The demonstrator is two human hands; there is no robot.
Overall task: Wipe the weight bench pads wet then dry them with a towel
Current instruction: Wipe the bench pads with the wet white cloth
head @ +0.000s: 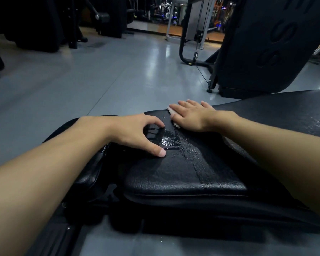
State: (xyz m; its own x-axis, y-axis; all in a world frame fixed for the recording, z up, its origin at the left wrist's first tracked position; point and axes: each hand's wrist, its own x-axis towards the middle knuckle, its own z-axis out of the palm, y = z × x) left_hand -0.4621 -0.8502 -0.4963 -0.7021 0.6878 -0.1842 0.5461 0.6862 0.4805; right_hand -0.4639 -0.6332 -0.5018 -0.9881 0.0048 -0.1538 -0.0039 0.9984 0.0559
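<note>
A black padded bench seat [183,174] fills the lower middle, glistening with water streaks near its far end. A longer black pad [284,111] runs off to the right behind it. My right hand [190,116] lies flat, fingers spread, pressing a small white cloth [172,112] onto the far edge of the pad; only the cloth's rim shows under the fingers. My left hand [137,133] rests on the seat's left side, thumb and fingertips touching the wet surface, holding nothing.
Grey shiny floor [100,80] stretches ahead. A large black machine housing [266,47] stands at the right rear, with a cable machine frame [194,43] beside it. Dark gym equipment [44,21] lines the back left. The bench's black frame [67,228] sits below left.
</note>
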